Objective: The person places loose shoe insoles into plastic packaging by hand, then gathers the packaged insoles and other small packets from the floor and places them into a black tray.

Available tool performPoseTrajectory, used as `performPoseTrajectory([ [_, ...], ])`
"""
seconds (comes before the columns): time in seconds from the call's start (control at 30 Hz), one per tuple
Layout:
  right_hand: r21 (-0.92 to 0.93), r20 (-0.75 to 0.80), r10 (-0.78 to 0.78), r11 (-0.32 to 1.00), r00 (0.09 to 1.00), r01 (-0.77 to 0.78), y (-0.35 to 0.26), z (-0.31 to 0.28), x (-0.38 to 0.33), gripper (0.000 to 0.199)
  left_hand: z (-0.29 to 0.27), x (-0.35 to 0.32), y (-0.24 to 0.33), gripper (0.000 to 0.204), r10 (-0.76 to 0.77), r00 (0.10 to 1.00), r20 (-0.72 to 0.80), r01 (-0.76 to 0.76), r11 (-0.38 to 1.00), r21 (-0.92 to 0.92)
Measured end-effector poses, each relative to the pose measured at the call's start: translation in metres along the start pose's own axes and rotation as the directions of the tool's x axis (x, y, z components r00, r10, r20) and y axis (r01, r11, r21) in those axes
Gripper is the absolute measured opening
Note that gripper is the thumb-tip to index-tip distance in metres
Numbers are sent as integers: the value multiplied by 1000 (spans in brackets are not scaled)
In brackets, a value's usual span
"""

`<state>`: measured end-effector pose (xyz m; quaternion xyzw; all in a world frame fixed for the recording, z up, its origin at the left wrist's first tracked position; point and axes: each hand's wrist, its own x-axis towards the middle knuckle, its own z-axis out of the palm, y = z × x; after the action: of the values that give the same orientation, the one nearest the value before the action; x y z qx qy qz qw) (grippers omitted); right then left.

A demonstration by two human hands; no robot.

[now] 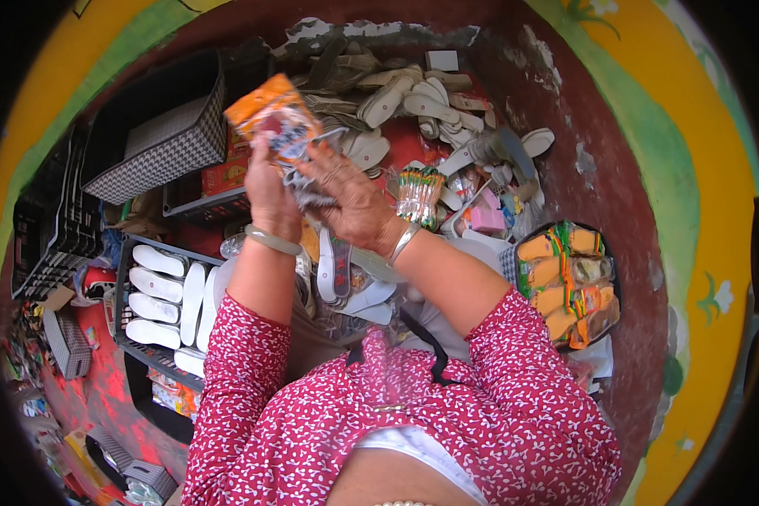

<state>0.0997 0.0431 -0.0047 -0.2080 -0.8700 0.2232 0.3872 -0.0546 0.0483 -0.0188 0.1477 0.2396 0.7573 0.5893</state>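
Far left, on the floor: a black crate (140, 299) with pale shoe soles (157, 287) lined up in it, flat and side by side.
Upper left: an empty houndstooth-patterned basket (156, 139), tilted, just above a dark tray.
Left hand (267, 196): raised, a pale bangle on the wrist, fingers clenched on the orange packet (276, 118) from below.
Orange packet: up in the air in front of the person, over the heap of soles, clear plastic crinkling at its lower edge.
Right hand (350, 198): just beside the left one, fingers closed on that clear plastic edge of the orange packet; how firm the pinch is, cannot tell.
Centre, beyond the hands: a bundle of striped sticks in clear wrap (419, 194), upright among loose grey insoles (413, 101) piled against the wall.
Right: a dark basket (613, 291) crammed with orange and green wrapped packs (565, 282), well apart from both hands.
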Motion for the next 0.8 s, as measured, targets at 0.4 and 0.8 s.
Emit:
performPoseTrajectory([
  [0.4, 418, -142, 542, 791, 828, -446, 39, -1, 8, 58, 41, -40, -37, 39, -86, 985, 148, 99, 992, -84],
  [0.8, 835, 459, 392, 116, 798, -537, 29, -17, 5, 43, 43, -25, -9, 36, 164, 969, -183, -146, 983, 112],
])
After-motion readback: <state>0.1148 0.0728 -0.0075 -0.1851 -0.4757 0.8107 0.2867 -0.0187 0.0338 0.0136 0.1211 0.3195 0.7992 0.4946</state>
